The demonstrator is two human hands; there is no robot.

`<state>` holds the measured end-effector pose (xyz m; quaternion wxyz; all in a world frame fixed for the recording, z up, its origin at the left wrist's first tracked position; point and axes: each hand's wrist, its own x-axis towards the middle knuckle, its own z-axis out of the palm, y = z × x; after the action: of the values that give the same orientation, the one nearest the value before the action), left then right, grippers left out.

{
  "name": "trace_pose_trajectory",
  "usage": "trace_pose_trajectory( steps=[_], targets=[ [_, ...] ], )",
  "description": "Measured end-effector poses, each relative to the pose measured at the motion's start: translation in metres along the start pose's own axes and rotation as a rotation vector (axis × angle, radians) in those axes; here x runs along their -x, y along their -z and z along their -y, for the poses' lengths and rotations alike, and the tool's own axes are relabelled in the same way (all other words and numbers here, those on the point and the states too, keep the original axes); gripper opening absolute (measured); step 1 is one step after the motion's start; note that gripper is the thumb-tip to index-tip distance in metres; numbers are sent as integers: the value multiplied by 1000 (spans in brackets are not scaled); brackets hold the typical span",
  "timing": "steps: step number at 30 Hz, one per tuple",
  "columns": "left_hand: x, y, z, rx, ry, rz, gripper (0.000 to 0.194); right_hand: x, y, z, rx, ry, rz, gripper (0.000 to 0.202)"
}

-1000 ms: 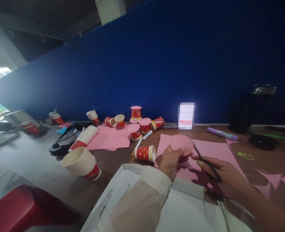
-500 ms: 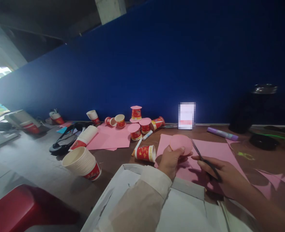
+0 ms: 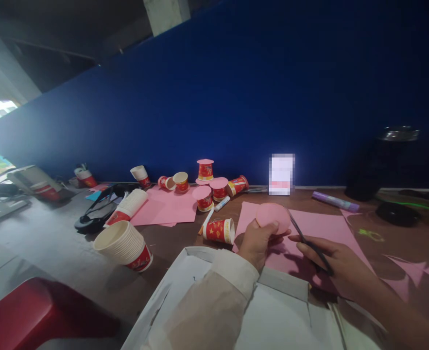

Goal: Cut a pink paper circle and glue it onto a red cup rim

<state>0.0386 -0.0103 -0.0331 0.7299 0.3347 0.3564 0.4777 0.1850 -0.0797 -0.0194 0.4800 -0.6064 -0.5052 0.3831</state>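
Observation:
Between thumb and fingers, my left hand (image 3: 256,243) grips a round pink paper disc (image 3: 272,216). My right hand (image 3: 333,257) is closed around a pair of scissors (image 3: 316,250), whose blades point up beside the disc's right edge. Under both hands lies a pink paper sheet (image 3: 331,228) on the brown table. A red paper cup (image 3: 218,231) rests on its side just left of my left hand. Behind it stand red cups topped with pink discs, among them a nearer one (image 3: 203,199) and one higher at the back (image 3: 205,170).
A stack of paper cups (image 3: 127,245) leans at the left. A white box (image 3: 170,296) sits under my left forearm. Pink paper scraps (image 3: 409,272) lie at the right, below a purple tube (image 3: 334,201). A black mouse (image 3: 396,214) and a red stool (image 3: 35,311) are also in view.

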Motion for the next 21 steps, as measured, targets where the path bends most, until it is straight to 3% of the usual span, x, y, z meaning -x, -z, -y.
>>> trace_pose_trajectory(
  steps=[7,15,21],
  targets=[
    [0,0,0,5,-1,4,27,-1,5,8,-84,-27,106,25],
    [-1,0,0,-1,0,0,29,6,-1,-5,-77,80,40,25],
    [1,-1,-1,3,2,-8,29,6,-3,5,-130,-12,70,26]
  ],
)
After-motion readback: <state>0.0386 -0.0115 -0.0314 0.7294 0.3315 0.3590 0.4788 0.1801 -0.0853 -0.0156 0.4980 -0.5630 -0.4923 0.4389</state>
